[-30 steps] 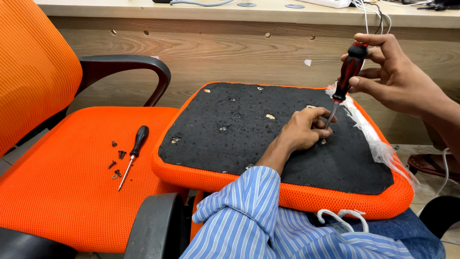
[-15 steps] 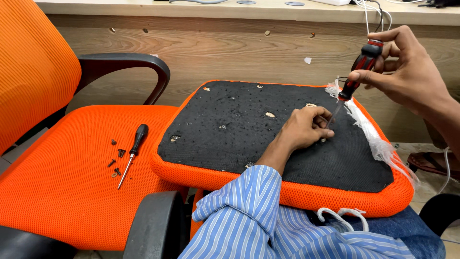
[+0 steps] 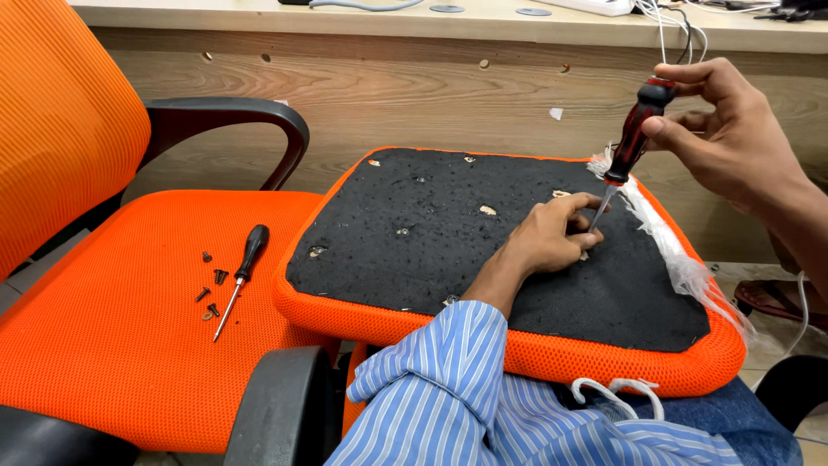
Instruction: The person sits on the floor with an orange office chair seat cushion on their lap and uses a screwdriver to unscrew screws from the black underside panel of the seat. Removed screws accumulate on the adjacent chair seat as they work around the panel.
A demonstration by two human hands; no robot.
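The right hand [image 3: 733, 142] pinches a red-black screwdriver [image 3: 632, 138] at two o'clock; the left hand [image 3: 552, 237], fingers pressed together, steadies its tip, which could slip and jab them

A pale wooden panel [image 3: 414, 95] with small holes runs across the back, under a light surface [image 3: 483, 22] that carries cables [image 3: 673, 26]. To the left stands an orange mesh office chair [image 3: 112, 345] with black armrests. Bottom right shows what may be tiled floor [image 3: 733, 276].
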